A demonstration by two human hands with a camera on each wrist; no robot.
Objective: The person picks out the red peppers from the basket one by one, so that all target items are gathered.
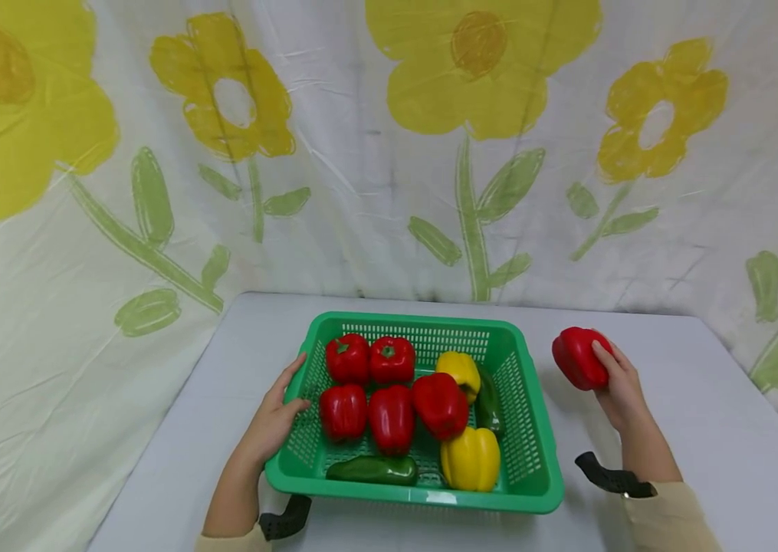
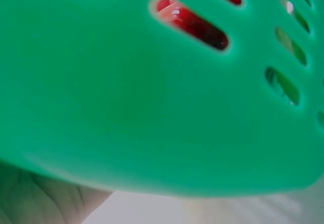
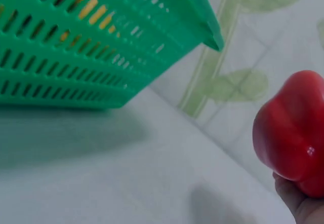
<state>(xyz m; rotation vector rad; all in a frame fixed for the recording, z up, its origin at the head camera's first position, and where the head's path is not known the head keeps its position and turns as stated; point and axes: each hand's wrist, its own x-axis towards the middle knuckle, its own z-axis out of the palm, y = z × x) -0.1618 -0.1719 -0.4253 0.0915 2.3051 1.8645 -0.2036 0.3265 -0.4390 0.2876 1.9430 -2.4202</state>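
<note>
Gripping a glossy red bell pepper [image 1: 576, 359], the right hand [image 1: 621, 387] is right of the rectangular green perforated plastic basket [image 1: 361, 491] in the head view; the left hand [image 1: 271, 424] holds its left rim. Left wrist: basket wall, hand partly visible. Right wrist: pepper above white table [image 3: 126, 183], apart from basket.

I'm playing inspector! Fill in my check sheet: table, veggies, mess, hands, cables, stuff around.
Surface: pale table.
Job's things: green basket holding five red peppers, two yellow peppers and two long green vegetables; another red pepper outside it.
Clutter: nothing seen.
Hands: left hand holds the basket's left side; right hand holds the outside pepper above the table; black pieces at both wrists.
Cables: nothing seen.
Surroundings: white sheet behind, with yellow flowers.
</note>
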